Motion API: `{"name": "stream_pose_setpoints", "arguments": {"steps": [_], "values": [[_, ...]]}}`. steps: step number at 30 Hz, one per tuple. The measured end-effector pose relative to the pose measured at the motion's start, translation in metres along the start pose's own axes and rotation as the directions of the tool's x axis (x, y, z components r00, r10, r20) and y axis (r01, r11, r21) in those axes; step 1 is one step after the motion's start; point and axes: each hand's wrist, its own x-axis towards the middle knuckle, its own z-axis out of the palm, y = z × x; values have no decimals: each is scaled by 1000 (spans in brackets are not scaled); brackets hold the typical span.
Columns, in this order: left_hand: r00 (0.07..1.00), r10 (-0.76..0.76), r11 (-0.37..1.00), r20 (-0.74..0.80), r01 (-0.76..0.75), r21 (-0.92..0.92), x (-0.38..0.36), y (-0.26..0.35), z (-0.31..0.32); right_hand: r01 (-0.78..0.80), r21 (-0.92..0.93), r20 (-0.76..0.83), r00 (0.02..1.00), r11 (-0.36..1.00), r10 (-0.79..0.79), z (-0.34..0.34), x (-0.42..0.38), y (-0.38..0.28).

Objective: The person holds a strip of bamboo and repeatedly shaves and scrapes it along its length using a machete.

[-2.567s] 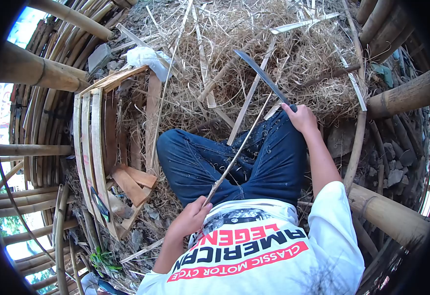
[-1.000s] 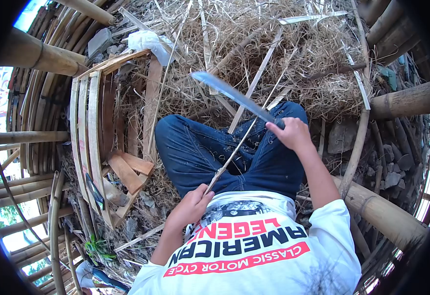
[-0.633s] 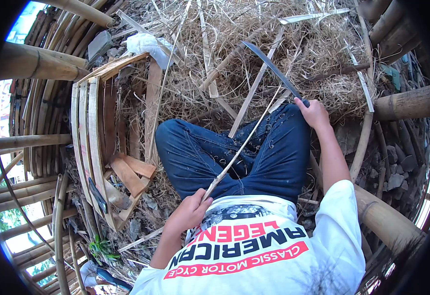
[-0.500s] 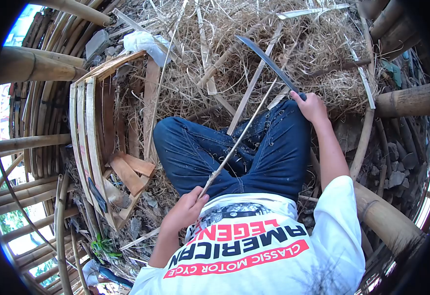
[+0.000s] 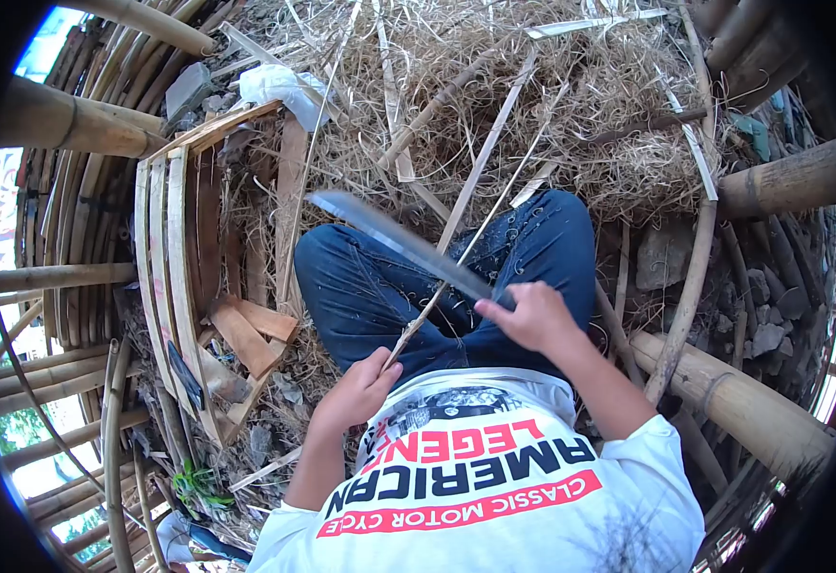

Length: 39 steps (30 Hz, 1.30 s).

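My left hand (image 5: 353,392) is closed round the near end of a thin bamboo strip (image 5: 418,323), close to my waist. The strip slants up and away over my legs toward the shavings and looks frayed near my fingers. In my right hand (image 5: 536,318) is the dark handle of a long-bladed knife (image 5: 389,234). Its blade, slightly blurred, points up and left and crosses over the strip in this view. Below both lie my blue jeans (image 5: 556,253), dotted with small curled shavings.
A heap of fine shavings (image 5: 609,76) spreads in front of me, with long split strips lying across it. A slatted wooden crate (image 5: 158,239) stands at left beside a white plastic bag (image 5: 286,88). Thick bamboo poles (image 5: 723,392) and stones (image 5: 769,339) are at right.
My right hand has brought the knife down and left from beside my right knee, across the strip toward my lap. My left hand and the strip have barely moved.
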Motion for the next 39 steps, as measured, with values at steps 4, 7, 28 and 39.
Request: {"name": "stream_pose_setpoints", "arguments": {"steps": [4,7,28,39], "values": [[999,-36,999,-2,36,1,1,-4,3,59,13,60,996,998,-60,21,-17,-19],[999,-31,1000,-9,31,-2,1,-3,4,88,22,47,995,996,-89,23,-17,-20],[1000,-15,998,12,16,-55,2,-8,7,-103,-237,-137,988,966,72,-23,56,24],[998,-35,994,44,40,-102,0,-6,4,-184,-201,-192,971,962,145,-58,97,54]]}}
